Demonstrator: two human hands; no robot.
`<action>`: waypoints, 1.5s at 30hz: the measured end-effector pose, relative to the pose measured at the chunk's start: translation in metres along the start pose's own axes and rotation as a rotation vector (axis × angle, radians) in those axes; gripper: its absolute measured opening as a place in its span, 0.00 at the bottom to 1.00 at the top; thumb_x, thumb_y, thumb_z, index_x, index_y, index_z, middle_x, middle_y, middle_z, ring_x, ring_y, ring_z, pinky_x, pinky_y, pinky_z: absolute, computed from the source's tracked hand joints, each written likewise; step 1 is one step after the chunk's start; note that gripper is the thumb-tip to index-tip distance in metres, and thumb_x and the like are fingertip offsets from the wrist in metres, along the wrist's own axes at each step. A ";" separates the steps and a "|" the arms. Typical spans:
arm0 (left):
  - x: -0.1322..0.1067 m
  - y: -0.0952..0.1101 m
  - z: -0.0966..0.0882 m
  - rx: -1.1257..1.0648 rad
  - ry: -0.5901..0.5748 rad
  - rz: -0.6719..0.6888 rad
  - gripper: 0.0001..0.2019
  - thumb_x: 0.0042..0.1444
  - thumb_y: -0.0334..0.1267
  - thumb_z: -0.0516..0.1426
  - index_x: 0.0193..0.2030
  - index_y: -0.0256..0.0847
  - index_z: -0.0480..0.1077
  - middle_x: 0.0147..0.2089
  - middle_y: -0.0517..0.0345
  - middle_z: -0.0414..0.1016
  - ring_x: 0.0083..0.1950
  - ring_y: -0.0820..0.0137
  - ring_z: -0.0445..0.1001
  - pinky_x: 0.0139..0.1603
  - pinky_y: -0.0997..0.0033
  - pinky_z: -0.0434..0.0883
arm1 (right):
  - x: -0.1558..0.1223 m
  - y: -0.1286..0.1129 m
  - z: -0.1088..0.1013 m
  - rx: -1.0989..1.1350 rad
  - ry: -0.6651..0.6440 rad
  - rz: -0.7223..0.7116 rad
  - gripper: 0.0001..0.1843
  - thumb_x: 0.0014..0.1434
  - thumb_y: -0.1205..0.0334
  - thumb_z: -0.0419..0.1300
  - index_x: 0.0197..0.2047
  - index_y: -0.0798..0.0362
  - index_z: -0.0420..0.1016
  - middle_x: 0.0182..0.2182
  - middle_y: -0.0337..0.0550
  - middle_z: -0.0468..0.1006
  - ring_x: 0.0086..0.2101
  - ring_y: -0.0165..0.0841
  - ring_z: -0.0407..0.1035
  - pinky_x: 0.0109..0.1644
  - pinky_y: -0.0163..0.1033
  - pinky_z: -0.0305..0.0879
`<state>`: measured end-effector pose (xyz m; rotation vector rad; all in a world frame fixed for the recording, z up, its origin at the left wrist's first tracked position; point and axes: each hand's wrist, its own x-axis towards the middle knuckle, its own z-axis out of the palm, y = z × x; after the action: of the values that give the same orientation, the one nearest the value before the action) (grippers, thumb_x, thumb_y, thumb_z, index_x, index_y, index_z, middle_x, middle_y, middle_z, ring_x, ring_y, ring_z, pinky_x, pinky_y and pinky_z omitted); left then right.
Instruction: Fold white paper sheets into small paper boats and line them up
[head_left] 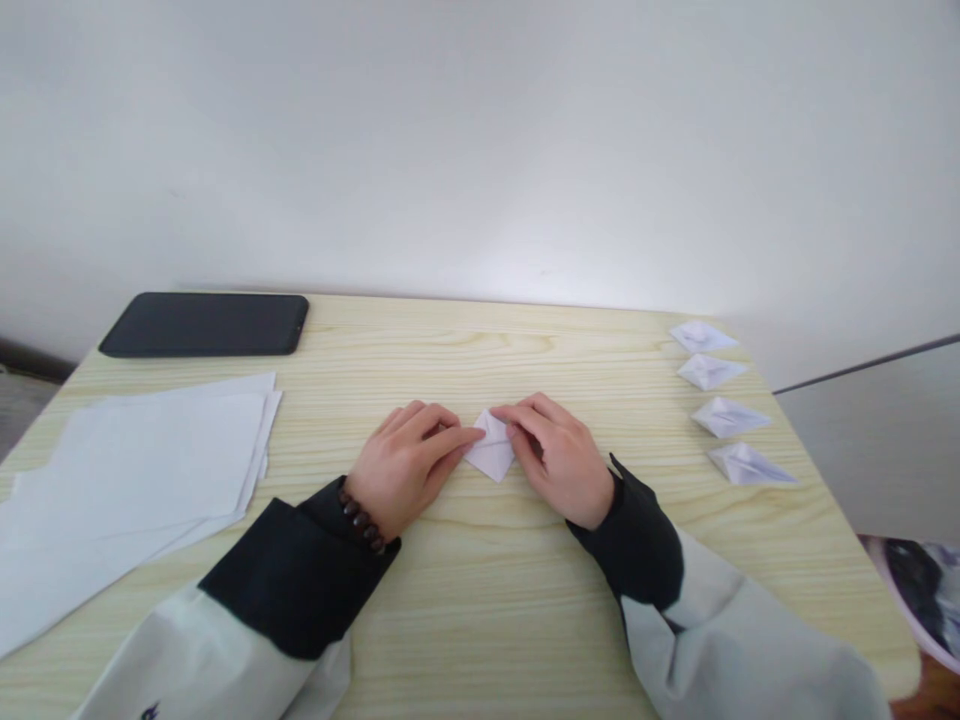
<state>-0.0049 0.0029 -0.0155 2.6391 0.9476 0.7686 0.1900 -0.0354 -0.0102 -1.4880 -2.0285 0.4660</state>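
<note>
A small piece of folded white paper (493,462) lies on the table in front of me, pointed at its near end, with crease lines across its upper part. My left hand (416,455) pinches its left edge between thumb and index finger. On the opposite side, my right hand (559,450) grips the right edge, its index finger near the top corner. The fingertips cover both side corners of the paper. A dark bead bracelet (361,522) circles my left wrist.
Several folded paper pieces (729,416) stand in a column along the table's right side. To the left lies a loose stack of white sheets (150,460), with a black phone (206,324) behind it. A white wall (480,150) rises at the table's far edge.
</note>
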 end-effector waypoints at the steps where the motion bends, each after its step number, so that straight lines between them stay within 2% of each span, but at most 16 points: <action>1: 0.000 0.000 0.000 0.000 -0.006 -0.005 0.11 0.61 0.36 0.51 0.44 0.45 0.74 0.36 0.57 0.73 0.37 0.69 0.67 0.38 0.68 0.63 | 0.000 0.000 0.000 0.005 0.005 -0.004 0.13 0.60 0.71 0.49 0.45 0.54 0.71 0.36 0.46 0.72 0.38 0.35 0.67 0.44 0.42 0.65; 7: 0.001 0.002 0.000 -0.023 -0.076 -0.100 0.10 0.60 0.35 0.52 0.43 0.47 0.73 0.38 0.59 0.73 0.39 0.69 0.67 0.40 0.66 0.59 | -0.001 0.001 0.002 0.065 -0.001 0.016 0.12 0.59 0.72 0.49 0.46 0.53 0.65 0.40 0.48 0.68 0.42 0.37 0.65 0.47 0.44 0.64; 13: 0.003 0.005 0.000 -0.013 -0.094 -0.190 0.09 0.60 0.37 0.53 0.43 0.48 0.72 0.39 0.59 0.73 0.42 0.66 0.65 0.41 0.65 0.57 | 0.003 0.007 -0.006 0.172 -0.065 0.079 0.09 0.57 0.73 0.52 0.39 0.52 0.66 0.37 0.42 0.66 0.35 0.30 0.64 0.40 0.37 0.63; 17: 0.000 0.002 0.002 0.012 -0.070 -0.107 0.14 0.61 0.35 0.50 0.48 0.56 0.71 0.40 0.59 0.70 0.42 0.67 0.63 0.40 0.65 0.57 | 0.006 0.008 -0.008 0.210 -0.049 0.102 0.07 0.55 0.74 0.53 0.33 0.52 0.65 0.33 0.40 0.66 0.30 0.28 0.62 0.35 0.35 0.61; 21: -0.003 -0.001 0.006 0.059 -0.073 -0.062 0.17 0.60 0.32 0.52 0.47 0.61 0.72 0.40 0.58 0.67 0.42 0.66 0.61 0.41 0.64 0.57 | 0.006 0.009 -0.008 0.208 -0.021 0.099 0.07 0.53 0.75 0.54 0.30 0.53 0.63 0.30 0.38 0.64 0.29 0.28 0.60 0.33 0.34 0.59; 26: -0.002 0.001 0.006 0.091 -0.096 -0.080 0.18 0.58 0.31 0.52 0.46 0.62 0.72 0.39 0.57 0.65 0.43 0.65 0.60 0.41 0.63 0.58 | 0.005 0.010 -0.008 0.225 -0.034 0.083 0.07 0.54 0.74 0.53 0.29 0.52 0.61 0.28 0.38 0.63 0.27 0.28 0.58 0.31 0.34 0.57; 31: 0.000 0.003 0.003 0.109 -0.135 -0.075 0.17 0.59 0.32 0.52 0.47 0.61 0.72 0.38 0.56 0.65 0.43 0.64 0.60 0.41 0.62 0.58 | 0.003 0.005 -0.003 0.173 -0.020 0.092 0.06 0.53 0.69 0.57 0.32 0.52 0.61 0.32 0.40 0.64 0.30 0.30 0.59 0.34 0.36 0.58; 39: 0.001 0.004 0.001 0.131 -0.137 -0.077 0.17 0.58 0.32 0.53 0.46 0.62 0.72 0.38 0.56 0.66 0.43 0.64 0.60 0.41 0.62 0.58 | 0.007 0.011 -0.012 0.302 -0.132 0.075 0.10 0.51 0.77 0.52 0.31 0.52 0.59 0.31 0.38 0.61 0.29 0.28 0.56 0.33 0.35 0.57; 45: 0.002 0.005 -0.001 0.113 -0.159 -0.088 0.17 0.58 0.32 0.52 0.46 0.61 0.72 0.38 0.56 0.66 0.43 0.64 0.60 0.42 0.62 0.59 | 0.011 0.012 -0.023 0.306 -0.213 0.067 0.09 0.51 0.77 0.51 0.29 0.52 0.60 0.28 0.36 0.58 0.27 0.27 0.55 0.31 0.34 0.55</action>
<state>-0.0012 0.0009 -0.0120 2.6842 1.0833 0.4911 0.2116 -0.0221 0.0034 -1.3677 -1.9594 0.9519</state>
